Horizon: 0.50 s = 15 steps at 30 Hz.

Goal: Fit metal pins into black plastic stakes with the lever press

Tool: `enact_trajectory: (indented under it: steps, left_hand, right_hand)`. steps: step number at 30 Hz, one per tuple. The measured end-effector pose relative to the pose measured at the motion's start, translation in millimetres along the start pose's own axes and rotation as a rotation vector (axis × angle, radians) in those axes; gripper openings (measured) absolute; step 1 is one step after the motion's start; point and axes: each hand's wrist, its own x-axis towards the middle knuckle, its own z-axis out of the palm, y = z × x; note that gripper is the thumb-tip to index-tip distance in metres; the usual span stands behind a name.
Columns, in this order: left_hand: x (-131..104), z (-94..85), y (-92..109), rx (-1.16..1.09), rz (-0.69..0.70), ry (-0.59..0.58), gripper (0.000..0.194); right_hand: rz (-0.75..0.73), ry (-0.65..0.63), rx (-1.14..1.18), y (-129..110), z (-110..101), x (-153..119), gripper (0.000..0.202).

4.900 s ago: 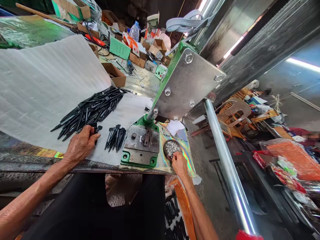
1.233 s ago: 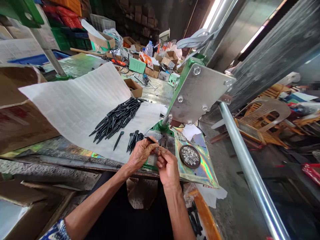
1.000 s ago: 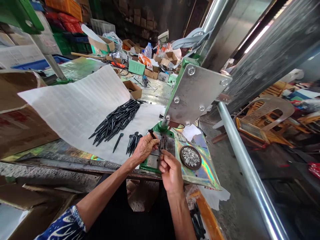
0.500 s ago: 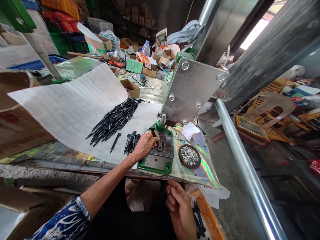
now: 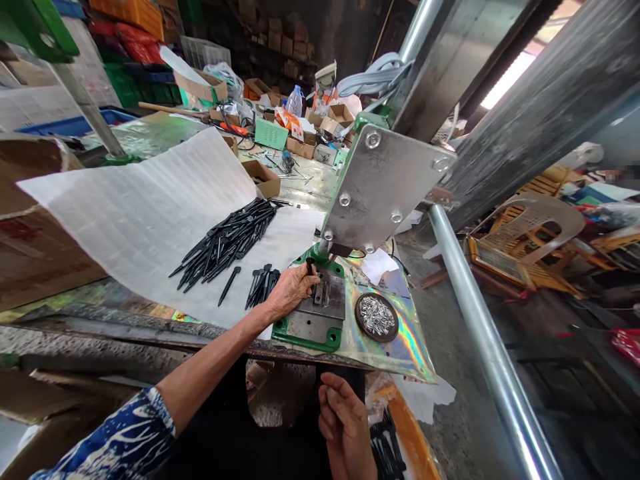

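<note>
My left hand [image 5: 291, 291] is closed around a black pointed stake [image 5: 310, 265], its head sticking up above the fingers. The hand rests at the left of the metal fixture [image 5: 330, 293] on the green press base [image 5: 330, 341]. Below the table's front edge, over my lap, my right hand [image 5: 347, 420] is closed with thumb and fingertips together; whatever it may hold is too small to make out. Beside my left wrist lies a small bunch of black stakes [image 5: 261, 285], with a single stake [image 5: 229, 285] and a large heap of stakes [image 5: 225, 243] further left.
A round dish [image 5: 358, 320] of small silvery pins stands right of the press. The press's steel plate [image 5: 385, 187] overhangs the fixture. White foam sheet [image 5: 125, 213] lies under the stakes. An orange-edged box [image 5: 413, 440] with more stakes sits low right. A steel tube [image 5: 480, 333] slants down the right.
My right hand has shifted slightly left and down. My left hand stays at the fixture, and the stake's head now stands a little more upright. The view has moved slightly.
</note>
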Motion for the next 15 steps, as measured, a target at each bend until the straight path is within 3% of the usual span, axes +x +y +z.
enact_trajectory:
  steps: [5,9,12,15]
  left_hand:
    - [4,-2.4,5,0.175,0.098,-0.036,0.008]
    - [9,-1.5,10,0.285,0.135,-0.046,0.009]
    - [13,0.6,9,0.341,0.184,-0.043,0.011]
    - [14,2.0,6,0.390,0.221,-0.038,0.009]
  right_hand:
    - [-0.005,-0.029,-0.081,-7,-9,-3,0.040]
    - [-0.002,-0.082,-0.177,-26,-18,-12,0.036]
    - [-0.042,-0.050,-0.250,-60,-20,-21,0.037]
    - [-0.133,0.065,-0.319,-110,-20,-32,0.038]
